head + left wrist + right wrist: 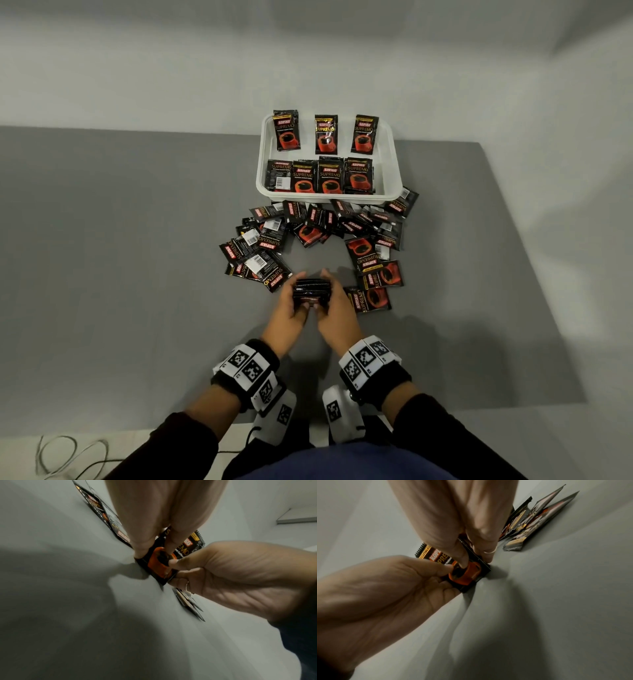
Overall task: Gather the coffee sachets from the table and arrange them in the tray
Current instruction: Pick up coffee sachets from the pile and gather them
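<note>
Head view with both wrist views. At far left, a loose cable point(68, 455) lay on the floor beside the grey table point(120, 257). Left of centre, scattered coffee sachets point(255, 251) lay overlapping on the table, some face up, others showing barcodes. The left hand point(289, 306) formed one half of the grip: its thumb and fingers were curled round the left end of a small stack of sachets point(311, 291), held edge-down against the table. In the left wrist view a fingertip point(172, 543) pressed the printed orange cup on the front sachet. The number of sachets in the stack could not be told, as the edges were blurred. The right hand point(337, 313) pinched the stack's right end between thumb and curled fingers. Behind the hands, the white tray point(394, 164) held three spaced sachets in its far row and four overlapping ones in its near row. At right, more loose sachets point(375, 270) lay near the tray.
</note>
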Demonstrator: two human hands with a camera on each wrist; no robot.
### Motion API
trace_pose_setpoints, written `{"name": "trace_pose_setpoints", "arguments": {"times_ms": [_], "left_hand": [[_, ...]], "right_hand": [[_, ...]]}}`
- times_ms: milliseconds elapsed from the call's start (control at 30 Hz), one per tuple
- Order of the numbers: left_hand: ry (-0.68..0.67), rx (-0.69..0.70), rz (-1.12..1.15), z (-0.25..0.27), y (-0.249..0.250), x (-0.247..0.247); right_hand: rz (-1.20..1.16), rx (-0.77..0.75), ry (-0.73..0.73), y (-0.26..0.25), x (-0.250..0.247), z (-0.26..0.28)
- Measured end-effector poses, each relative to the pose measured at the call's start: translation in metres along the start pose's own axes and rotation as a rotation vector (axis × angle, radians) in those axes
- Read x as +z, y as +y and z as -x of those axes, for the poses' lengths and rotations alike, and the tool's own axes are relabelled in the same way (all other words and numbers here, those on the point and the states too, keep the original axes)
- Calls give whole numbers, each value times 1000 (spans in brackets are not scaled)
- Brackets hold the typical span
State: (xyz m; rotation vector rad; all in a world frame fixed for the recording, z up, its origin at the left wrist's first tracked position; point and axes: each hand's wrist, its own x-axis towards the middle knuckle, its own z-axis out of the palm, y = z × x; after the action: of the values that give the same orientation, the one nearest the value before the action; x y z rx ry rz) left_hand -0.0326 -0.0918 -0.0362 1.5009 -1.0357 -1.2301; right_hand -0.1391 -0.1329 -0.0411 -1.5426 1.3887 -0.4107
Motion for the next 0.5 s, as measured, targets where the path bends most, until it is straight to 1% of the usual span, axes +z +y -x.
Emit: {"name": "trace_pose_setpoints", "arguments": {"times_ms": [133,267,367,500], "left_hand": [[37,-44,-24,-2,-4,4],[57,-77,-90,-7,-1,1],[88,-8,-245,-20,16,-1],[63,104,-324,-44,49,1]], "right_hand": [[-10,5,35,4,0,-1],[47,-32,91,3,-8,-2],[-4,-50,69,-5,-26,-10],[-164,-126,71,-21,-64,-24]]}}
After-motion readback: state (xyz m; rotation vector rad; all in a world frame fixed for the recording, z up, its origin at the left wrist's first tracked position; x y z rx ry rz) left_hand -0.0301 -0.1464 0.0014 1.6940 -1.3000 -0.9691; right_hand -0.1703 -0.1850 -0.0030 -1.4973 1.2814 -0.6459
